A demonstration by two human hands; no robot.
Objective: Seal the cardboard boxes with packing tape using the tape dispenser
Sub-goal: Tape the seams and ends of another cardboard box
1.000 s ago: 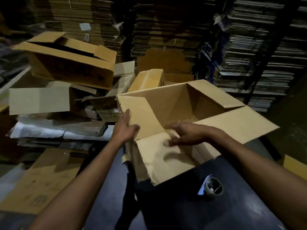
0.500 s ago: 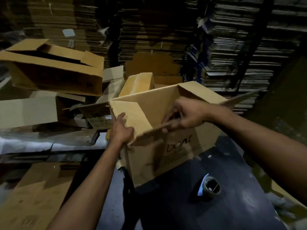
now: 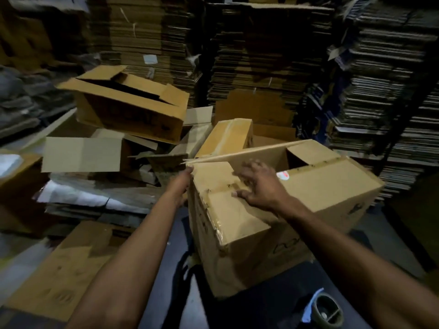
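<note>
The cardboard box (image 3: 280,210) stands on the dark table (image 3: 261,312). Its near flap is pressed flat by the right hand (image 3: 257,186), fingers spread. The left hand (image 3: 184,184) touches the box's left edge; its grip cannot be told. The far flap stands unfolded and could spring back, leaving a gap. The tape roll (image 3: 326,311) lies untouched near the box's front corner.

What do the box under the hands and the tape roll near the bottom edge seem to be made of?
Box: brown corrugated cardboard, matte, by its thick flap edge and creased, scuffed corner. A glossy strip along its near-left edges looks like clear plastic tape.
Tape roll: a dark round core with inner spokes, probably plastic or card; too dim to tell. The pale blue strip beside it may be tape.
</note>
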